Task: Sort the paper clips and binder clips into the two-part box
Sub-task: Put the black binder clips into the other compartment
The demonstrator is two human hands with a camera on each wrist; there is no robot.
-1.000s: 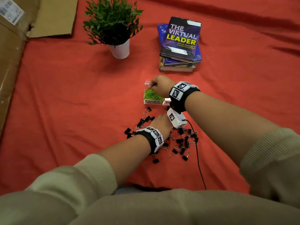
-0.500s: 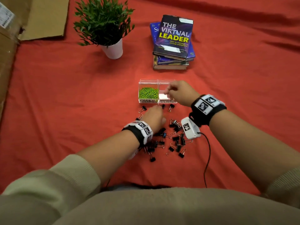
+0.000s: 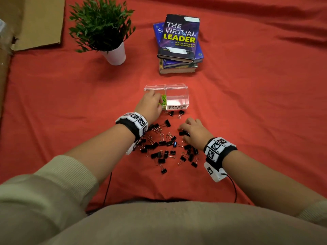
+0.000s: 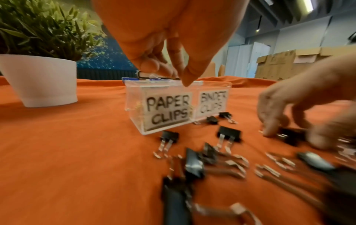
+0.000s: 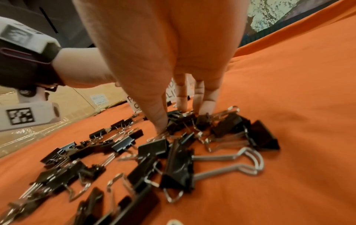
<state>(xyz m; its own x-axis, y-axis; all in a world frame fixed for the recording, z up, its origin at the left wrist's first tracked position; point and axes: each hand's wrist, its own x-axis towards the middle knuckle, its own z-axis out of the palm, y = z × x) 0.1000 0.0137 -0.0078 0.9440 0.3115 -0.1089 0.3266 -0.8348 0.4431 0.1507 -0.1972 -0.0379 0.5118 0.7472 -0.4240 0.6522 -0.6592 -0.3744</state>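
Observation:
The clear two-part box stands on the red cloth, labelled PAPER CLIPS on its left half and BINDER CLIPS on its right. Green paper clips fill the left half. My left hand hovers over that half, thumb and forefinger drawn together; nothing shows between them. Black binder clips lie scattered in front of the box. My right hand reaches down into the pile and pinches one binder clip between thumb and fingers.
A potted plant stands at the back left and a stack of books behind the box. Cardboard lines the left edge. One blue binder clip lies in the pile. A cable trails from the right wrist.
My right hand has come back from the box's binder-clip half down to the pile. My left hand has risen from the pile to the box's paper-clip half.

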